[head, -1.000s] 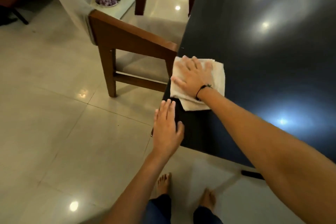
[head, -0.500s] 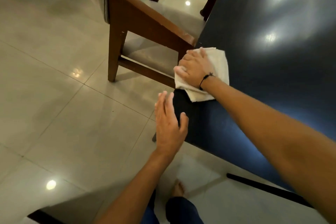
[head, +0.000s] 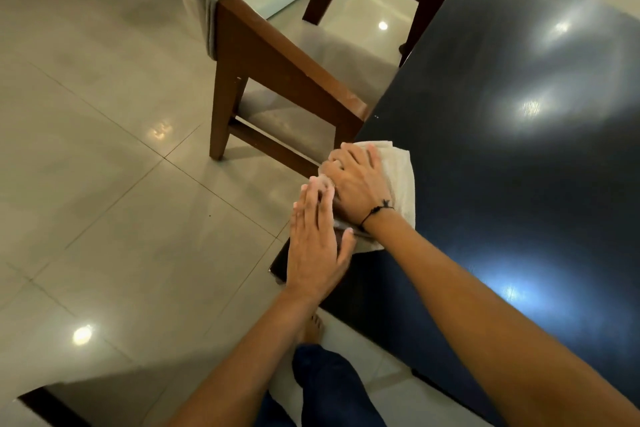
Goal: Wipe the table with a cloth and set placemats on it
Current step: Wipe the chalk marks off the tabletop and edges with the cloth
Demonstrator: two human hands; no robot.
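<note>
The right hand (head: 360,191) pressed flat on the cloth (head: 398,180) at the table (head: 502,149) edge; the left hand (head: 317,246), flat and empty, was best cupped below to catch crumbs.

Right hand (head: 360,184) flat, palm down, fingers spread a bit, black cord on the wrist. Left hand (head: 317,243) flat too, fingers straight and together, tips touching the right one's thumb side. I see both forearms bare, reaching forward.

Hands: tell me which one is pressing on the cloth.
The right hand, the one with the black wrist cord, lies flat on the white cloth. The left hand is beside it at the table's corner.
</note>
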